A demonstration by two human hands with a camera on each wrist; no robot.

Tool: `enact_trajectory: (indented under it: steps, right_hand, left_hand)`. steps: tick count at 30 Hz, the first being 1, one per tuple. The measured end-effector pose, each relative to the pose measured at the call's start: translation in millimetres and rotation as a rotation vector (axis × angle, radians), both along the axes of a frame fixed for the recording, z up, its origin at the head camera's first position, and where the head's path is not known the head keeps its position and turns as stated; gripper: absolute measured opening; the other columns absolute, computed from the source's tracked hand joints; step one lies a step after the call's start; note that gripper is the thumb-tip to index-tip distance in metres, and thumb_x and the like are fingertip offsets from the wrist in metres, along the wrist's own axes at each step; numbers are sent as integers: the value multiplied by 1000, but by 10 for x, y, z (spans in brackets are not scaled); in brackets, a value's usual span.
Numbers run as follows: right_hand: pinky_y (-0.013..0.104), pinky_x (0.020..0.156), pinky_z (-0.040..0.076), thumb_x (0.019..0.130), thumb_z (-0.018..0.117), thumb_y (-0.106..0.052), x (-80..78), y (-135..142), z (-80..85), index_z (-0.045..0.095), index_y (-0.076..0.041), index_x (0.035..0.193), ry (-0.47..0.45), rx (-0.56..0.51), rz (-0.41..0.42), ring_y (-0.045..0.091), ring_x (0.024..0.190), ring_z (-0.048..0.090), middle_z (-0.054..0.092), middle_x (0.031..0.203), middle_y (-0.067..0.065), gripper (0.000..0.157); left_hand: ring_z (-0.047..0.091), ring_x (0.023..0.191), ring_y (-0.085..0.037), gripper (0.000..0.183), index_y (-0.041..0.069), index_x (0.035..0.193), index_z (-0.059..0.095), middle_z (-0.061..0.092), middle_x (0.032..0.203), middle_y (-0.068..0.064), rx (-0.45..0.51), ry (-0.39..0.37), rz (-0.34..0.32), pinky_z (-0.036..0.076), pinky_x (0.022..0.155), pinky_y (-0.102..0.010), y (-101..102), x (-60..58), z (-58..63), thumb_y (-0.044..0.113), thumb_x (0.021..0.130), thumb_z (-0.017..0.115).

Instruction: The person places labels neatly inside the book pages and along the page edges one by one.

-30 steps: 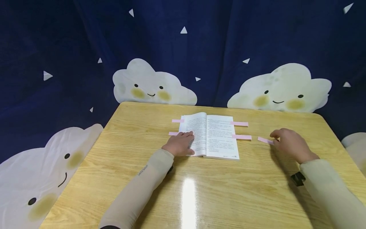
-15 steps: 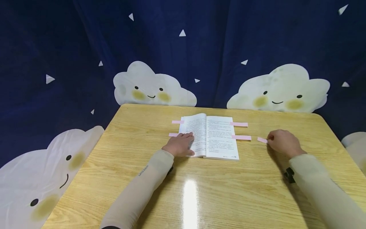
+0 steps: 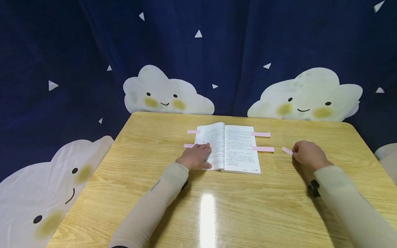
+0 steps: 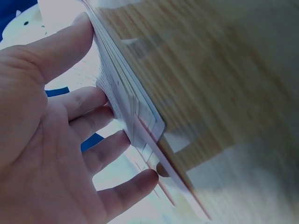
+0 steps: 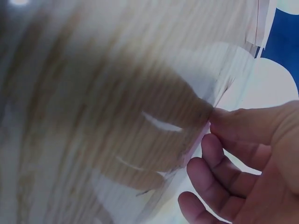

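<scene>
An open book point(image 3: 240, 160) lies on the wooden table, pages up. My left hand point(image 3: 193, 157) rests on its left page near the lower outer corner, fingers spread and fairly straight. In the left wrist view, the thumb and fingertips meet the page block point(image 4: 124, 88) from above. To the right of the book, my right hand point(image 3: 310, 155) pinches a loose pink sticky strip point(image 3: 287, 150) at its right end, close to the tabletop. The right wrist view shows thumb and forefinger together at the strip; the other fingers point(image 5: 198, 172) curl loosely, and the strip's held end is hidden.
Two pink strips, an upper tab point(image 3: 262, 134) and a lower tab point(image 3: 265, 149), stick out from the right page. Two more, a top tab point(image 3: 192, 132) and a lower tab point(image 3: 188, 145), jut out at the left. Behind the wooden table point(image 3: 257, 210) hangs a dark blue curtain point(image 3: 229, 51).
The right hand has shifted slightly left, and its fingers have closed on the pink strip. The strip has swung a little and now slants more steeply. The left hand stays put.
</scene>
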State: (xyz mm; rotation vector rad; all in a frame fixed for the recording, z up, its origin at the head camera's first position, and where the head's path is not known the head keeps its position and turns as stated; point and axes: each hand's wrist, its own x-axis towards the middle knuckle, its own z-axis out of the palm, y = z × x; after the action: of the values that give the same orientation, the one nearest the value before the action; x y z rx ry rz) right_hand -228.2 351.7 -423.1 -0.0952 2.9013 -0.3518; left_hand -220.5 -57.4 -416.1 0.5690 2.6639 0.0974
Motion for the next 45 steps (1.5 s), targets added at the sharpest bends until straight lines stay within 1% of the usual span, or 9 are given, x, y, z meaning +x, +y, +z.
enact_trajectory:
  steps: [6,9,17,23,27,35,41,45]
  right_hand:
    - [36,60,47,89,63,-9,-37,24,-11,67,8,94,-8,-48,8,26,69,58,68,85,21,18]
    - [33,59,46,91,63,-10,-37,46,-27,65,8,95,-37,-57,2,25,70,57,67,87,21,19]
    - [34,62,45,91,63,-12,-30,66,-61,63,8,98,-68,-73,-20,27,73,56,66,90,22,20]
    - [32,58,44,92,63,-11,-28,61,-81,63,7,98,-43,-67,-35,26,70,55,66,87,20,20]
    - [33,58,44,90,64,-10,-27,54,-67,64,7,97,-5,-46,-39,26,68,54,66,86,20,18]
    - [39,62,46,89,65,-11,2,27,-68,64,4,98,38,-12,-43,29,72,57,67,94,25,17]
    - [40,59,47,89,64,-9,16,-17,-65,63,6,98,77,-12,-44,31,70,60,68,91,24,17]
    - [48,67,50,89,63,-6,13,-29,-68,63,9,101,84,-26,-27,36,77,62,67,92,26,18]
  left_hand:
    - [28,152,-26,74,24,157,32,22,167,7,-3,6,4,34,118,-50,-4,-6,-15,48,94,63]
    - [27,153,-26,74,24,157,31,21,167,7,-2,-6,2,34,118,-50,-2,-11,-23,48,94,63]
    - [25,153,-26,74,24,157,31,20,167,7,-3,-16,2,32,119,-52,3,-11,-30,48,95,62]
    - [26,153,-26,74,23,157,31,20,167,7,-6,-7,-6,33,118,-52,7,-25,-19,49,94,63]
    - [25,153,-26,75,23,157,30,20,168,7,-15,-2,-14,34,118,-51,14,-37,-2,49,95,62]
    - [26,153,-26,75,23,157,30,19,168,7,-18,-4,-18,35,117,-50,11,-34,-6,50,95,62]
    - [25,153,-26,75,23,158,29,19,168,7,-3,-12,-6,34,118,-52,2,-29,-5,49,95,62]
    - [25,153,-27,76,23,158,29,18,168,7,6,-20,0,34,118,-52,0,-26,-9,49,95,62]
